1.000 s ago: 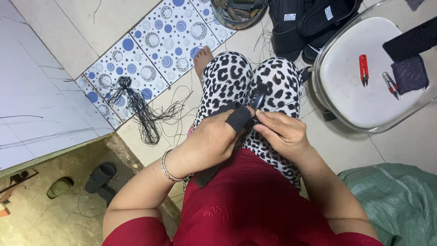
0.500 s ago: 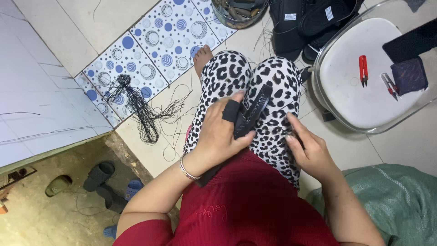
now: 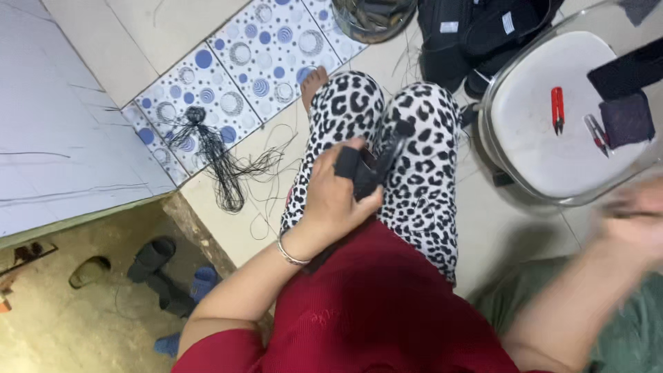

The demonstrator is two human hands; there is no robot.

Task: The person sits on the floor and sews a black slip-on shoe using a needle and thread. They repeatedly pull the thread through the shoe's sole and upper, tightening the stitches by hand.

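Tiled floor, part plain, part blue-dotted, with a tangle of black thread (image 3: 217, 162) lying at about 9 o'clock from the lap. Left hand (image 3: 335, 200) rests on leopard-print trousers (image 3: 421, 179), fingers curled tight around a black strap piece (image 3: 373, 166) that angles toward 1 o'clock. Right hand (image 3: 639, 221), well apart at 3 o'clock, is motion-blurred; a thin dark object shows at it, but finger state cannot be told. White stool seat (image 3: 539, 145) at 2 o'clock carries red snips (image 3: 556, 109).
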